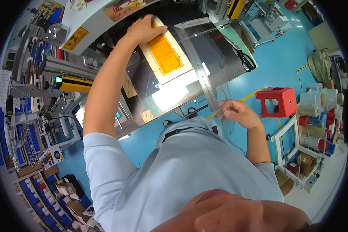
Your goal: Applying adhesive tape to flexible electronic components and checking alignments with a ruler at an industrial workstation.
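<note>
A pale rectangular board (184, 69) with orange-yellow panels (164, 52) set in it lies tilted on the dark worktable. My left hand (145, 30) rests over its far end, thumb stretched to the right and apart from the fingers. To the board's right, an L-shaped steel ruler (199, 69) reaches toward the table's near edge. Beyond that edge my right hand (239, 113) is closed, pinching a clear plastic sheet (228, 129) that hangs beside my body. The sheet's outline is faint, and part of it merges with the background.
Black-handled scissors (246, 61) lie at the table's right corner. A white machine (89, 19) overhangs the far left side. On the blue floor to the right stands a red stool (277, 102), near a white metal frame (295, 135). Machinery with a yellow bar (75, 84) stands at left.
</note>
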Action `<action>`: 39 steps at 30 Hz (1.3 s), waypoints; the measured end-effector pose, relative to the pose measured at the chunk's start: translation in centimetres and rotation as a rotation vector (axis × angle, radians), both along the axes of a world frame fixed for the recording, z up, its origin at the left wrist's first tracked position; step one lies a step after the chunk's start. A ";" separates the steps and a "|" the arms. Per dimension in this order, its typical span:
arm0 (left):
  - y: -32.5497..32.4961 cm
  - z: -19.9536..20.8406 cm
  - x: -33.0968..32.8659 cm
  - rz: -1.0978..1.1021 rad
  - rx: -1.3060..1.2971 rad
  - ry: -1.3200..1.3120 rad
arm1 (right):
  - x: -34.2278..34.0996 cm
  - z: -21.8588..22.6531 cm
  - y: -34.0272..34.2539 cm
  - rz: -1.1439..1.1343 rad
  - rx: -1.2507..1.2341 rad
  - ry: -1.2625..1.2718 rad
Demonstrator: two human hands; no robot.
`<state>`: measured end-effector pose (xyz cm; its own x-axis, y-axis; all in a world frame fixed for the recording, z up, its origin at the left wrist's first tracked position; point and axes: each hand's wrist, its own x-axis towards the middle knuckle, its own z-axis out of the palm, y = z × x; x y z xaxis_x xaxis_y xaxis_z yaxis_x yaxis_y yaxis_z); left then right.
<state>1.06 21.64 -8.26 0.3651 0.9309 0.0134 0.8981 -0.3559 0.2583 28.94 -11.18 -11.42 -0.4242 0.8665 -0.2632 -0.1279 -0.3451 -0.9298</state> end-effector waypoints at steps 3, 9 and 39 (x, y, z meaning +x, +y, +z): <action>-1.3 0.7 0.3 -0.019 0.042 -0.007 | 0.9 1.1 1.0 -0.089 0.042 -0.098; -9.2 3.6 -1.9 -0.194 0.224 -0.219 | 5.1 6.0 4.0 -0.026 0.070 -0.351; -22.4 -2.8 -1.0 -0.061 0.556 -0.388 | -1.2 5.9 23.8 0.851 0.492 -0.567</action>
<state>0.01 -0.79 -11.10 0.2890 0.7254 0.6247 0.7513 -0.5763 0.3216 27.73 12.65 -5.50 -0.8527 0.4160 -0.3159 0.4566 0.3000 -0.8376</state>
